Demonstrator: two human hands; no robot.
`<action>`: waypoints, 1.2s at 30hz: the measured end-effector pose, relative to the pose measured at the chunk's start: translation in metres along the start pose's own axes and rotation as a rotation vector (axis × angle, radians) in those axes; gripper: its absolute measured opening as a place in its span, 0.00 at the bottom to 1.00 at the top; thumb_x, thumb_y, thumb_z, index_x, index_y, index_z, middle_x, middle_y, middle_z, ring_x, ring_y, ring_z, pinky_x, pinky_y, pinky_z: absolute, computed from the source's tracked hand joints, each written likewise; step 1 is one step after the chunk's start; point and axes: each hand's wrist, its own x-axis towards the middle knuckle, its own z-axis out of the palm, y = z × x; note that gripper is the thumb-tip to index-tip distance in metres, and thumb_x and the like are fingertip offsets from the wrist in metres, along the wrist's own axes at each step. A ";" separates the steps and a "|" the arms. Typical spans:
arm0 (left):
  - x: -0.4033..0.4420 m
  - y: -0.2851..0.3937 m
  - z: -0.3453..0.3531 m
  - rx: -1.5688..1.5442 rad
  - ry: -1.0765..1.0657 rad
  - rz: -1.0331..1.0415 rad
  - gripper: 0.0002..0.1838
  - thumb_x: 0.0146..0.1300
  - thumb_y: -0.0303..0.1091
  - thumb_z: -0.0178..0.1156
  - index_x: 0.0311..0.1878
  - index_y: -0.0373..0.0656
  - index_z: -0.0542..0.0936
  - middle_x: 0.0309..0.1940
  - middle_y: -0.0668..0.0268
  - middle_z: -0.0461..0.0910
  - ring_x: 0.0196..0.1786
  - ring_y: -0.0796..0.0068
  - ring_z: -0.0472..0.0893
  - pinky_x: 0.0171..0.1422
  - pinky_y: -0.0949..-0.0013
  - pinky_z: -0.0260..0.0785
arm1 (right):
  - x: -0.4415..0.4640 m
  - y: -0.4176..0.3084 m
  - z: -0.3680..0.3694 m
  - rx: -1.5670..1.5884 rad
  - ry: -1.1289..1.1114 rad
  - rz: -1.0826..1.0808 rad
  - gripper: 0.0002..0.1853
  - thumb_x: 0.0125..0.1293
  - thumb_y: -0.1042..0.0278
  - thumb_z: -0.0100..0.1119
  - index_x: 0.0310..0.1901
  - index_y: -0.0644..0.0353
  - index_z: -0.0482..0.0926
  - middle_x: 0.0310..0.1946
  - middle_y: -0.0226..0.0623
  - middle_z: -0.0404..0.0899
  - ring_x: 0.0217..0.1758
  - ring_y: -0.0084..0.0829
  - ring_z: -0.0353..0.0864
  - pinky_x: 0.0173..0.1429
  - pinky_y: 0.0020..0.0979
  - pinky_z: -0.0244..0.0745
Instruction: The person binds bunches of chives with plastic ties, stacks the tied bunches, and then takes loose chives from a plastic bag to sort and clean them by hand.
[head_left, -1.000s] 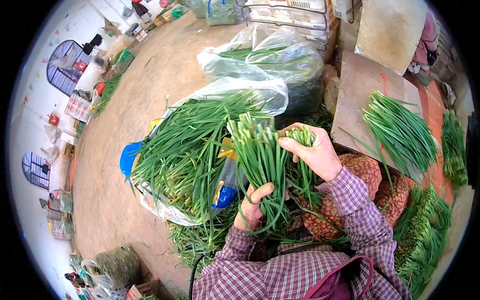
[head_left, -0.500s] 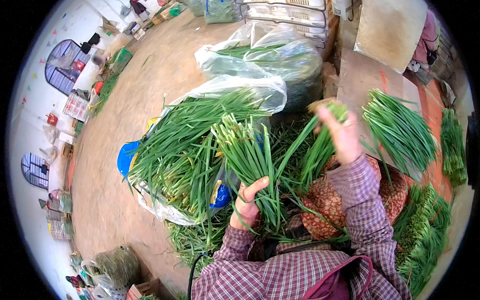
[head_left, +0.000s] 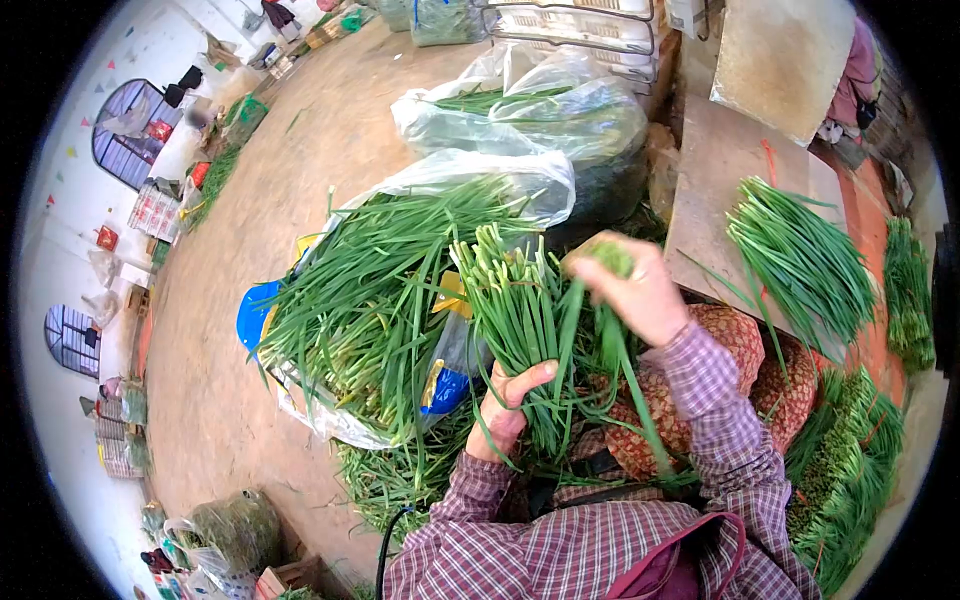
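My left hand (head_left: 507, 405) is closed round a thick bunch of garlic chives (head_left: 515, 310), its pale cut ends pointing up and away from me. Close to the right of that bunch, my right hand (head_left: 640, 290) is closed on a smaller clump of chives (head_left: 612, 335), whose leaves hang down; motion blurs this clump and the fingertips. A large heap of loose chives (head_left: 380, 290) lies on an opened plastic bag to the left of both hands. Another bunch of chives (head_left: 800, 260) rests on a flat board (head_left: 705, 220) at the right.
Behind the heap stands a clear bag with more chives (head_left: 600, 125). Stacked bundles (head_left: 845, 480) lie at my lower right, with another bundle (head_left: 907, 295) above them. White crates (head_left: 575, 35) are piled at the back. Leaf scraps (head_left: 400, 490) cover the floor before me.
My right hand has swung left and a little down with its clump, towards the bunch in my left hand. The left hand's bunch has shifted slightly right.
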 end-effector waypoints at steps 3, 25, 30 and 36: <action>-0.001 0.002 -0.013 -0.027 -0.025 0.017 0.22 0.53 0.29 0.67 0.54 0.39 0.77 0.43 0.63 0.81 0.42 0.70 0.81 0.40 0.67 0.76 | 0.010 -0.007 -0.050 -0.040 0.334 -0.134 0.08 0.66 0.62 0.62 0.38 0.57 0.83 0.30 0.23 0.80 0.30 0.16 0.75 0.34 0.22 0.72; -0.002 0.005 -0.005 -0.002 -0.127 -0.028 0.31 0.53 0.36 0.69 0.58 0.34 0.72 0.31 0.58 0.80 0.26 0.69 0.78 0.27 0.68 0.70 | -0.004 -0.022 0.008 -0.255 -0.132 -0.117 0.14 0.56 0.64 0.69 0.39 0.65 0.81 0.28 0.45 0.81 0.27 0.27 0.79 0.39 0.31 0.74; -0.003 0.002 -0.010 -0.120 -0.082 -0.074 0.32 0.54 0.39 0.70 0.59 0.34 0.71 0.30 0.60 0.79 0.24 0.70 0.75 0.26 0.70 0.67 | -0.002 -0.018 -0.001 -0.166 -0.125 -0.116 0.12 0.59 0.64 0.67 0.35 0.67 0.80 0.19 0.35 0.73 0.26 0.16 0.65 0.32 0.27 0.69; -0.003 0.003 -0.016 -0.043 -0.103 -0.023 0.28 0.55 0.38 0.68 0.56 0.35 0.72 0.25 0.61 0.77 0.20 0.71 0.73 0.25 0.70 0.64 | 0.007 -0.015 -0.019 -0.282 0.121 -0.129 0.11 0.60 0.66 0.65 0.32 0.67 0.79 0.17 0.36 0.73 0.22 0.18 0.66 0.28 0.29 0.66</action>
